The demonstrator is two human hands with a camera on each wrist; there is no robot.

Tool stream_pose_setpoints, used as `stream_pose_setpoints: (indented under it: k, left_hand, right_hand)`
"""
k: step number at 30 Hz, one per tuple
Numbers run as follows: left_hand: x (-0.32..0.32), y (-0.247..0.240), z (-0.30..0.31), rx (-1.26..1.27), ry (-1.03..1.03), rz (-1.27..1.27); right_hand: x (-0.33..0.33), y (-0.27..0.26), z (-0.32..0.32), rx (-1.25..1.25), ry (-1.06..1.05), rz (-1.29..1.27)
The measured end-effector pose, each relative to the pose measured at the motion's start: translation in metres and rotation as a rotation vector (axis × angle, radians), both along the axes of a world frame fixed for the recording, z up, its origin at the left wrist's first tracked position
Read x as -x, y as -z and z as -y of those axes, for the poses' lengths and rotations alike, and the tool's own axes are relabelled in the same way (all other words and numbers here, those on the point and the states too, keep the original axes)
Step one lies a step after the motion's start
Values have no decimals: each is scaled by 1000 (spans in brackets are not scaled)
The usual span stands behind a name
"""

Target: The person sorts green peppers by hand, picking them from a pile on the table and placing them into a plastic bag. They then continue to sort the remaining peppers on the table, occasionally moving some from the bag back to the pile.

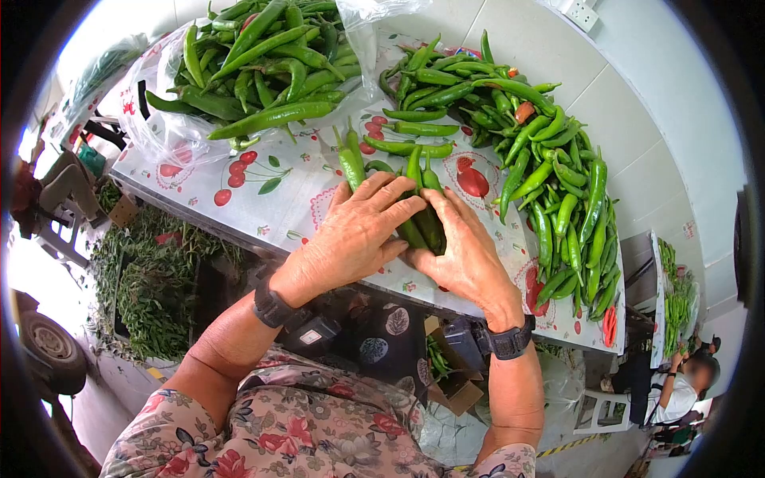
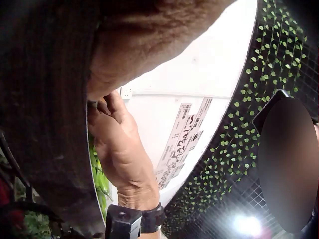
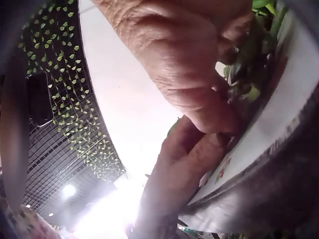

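Both hands gather a small bunch of long green chili peppers (image 1: 430, 227) near the front edge of the table. My left hand (image 1: 351, 235) lies over the bunch from the left, its fingers bent across the peppers. From the right, my right hand (image 1: 470, 259) cups the other side, fingers pointing away from me and the two thumbs close together. Pepper tips and stems stick out past the fingers, including a lighter green pepper (image 1: 350, 165). Palms and fingers hide much of the bunch. In the wrist views the hands themselves cover most of the peppers.
A large heap of green peppers (image 1: 562, 215) curves along the table's right side, with a few red peppers (image 1: 610, 327) at its end. More peppers fill a clear plastic bag (image 1: 163, 131) at back left. Leafy stalks (image 1: 151, 303) lie below left; a person (image 1: 677, 394) is far right.
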State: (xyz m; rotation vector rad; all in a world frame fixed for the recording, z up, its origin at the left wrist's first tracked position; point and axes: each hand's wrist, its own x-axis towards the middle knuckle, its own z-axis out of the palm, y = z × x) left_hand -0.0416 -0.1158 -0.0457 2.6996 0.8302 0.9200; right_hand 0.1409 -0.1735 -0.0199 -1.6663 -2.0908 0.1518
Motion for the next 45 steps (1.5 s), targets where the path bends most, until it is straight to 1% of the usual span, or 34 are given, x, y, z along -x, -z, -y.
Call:
stream_pose_setpoints:
  k: [4,7,10,13,16,19,22,25,28,34,37,43,45]
  left_hand:
    - [0,2,0,-4,-2,17]
    - [1,2,0,-4,2,22]
    - [1,1,0,8,8,24]
    - [1,1,0,15,10,26]
    - [1,2,0,5,8,42]
    - [1,2,1,3,7,45]
    - [2,0,1,1,13,35]
    - [1,0,1,11,15,26]
    - [1,1,1,14,8,24]
    - [2,1,1,19,5,29]
    - [2,0,2,34,4,38]
    - [3,-1,2,48,22,59]
    - [4,-1,1,62,34,80]
  right_hand:
    - [-2,7,-2,-44,18,-14]
    - [-1,-3,-1,57,52,-107]
    - [-1,-3,0,33,57,-89]
    - [3,-2,1,-71,37,-22]
    - [8,-1,4,-170,25,96]
    - [6,3,4,-232,4,120]
    - [-1,1,1,-143,-33,-54]
    - [-3,5,0,-147,-18,-112]
    - [-1,10,-1,-193,3,-79]
    - [4,7,-1,-195,22,-80]
    - [2,10,-4,-295,-28,1]
    - [1,9,0,-259,-12,-91]
    - [1,13,-1,-292,-3,-39]
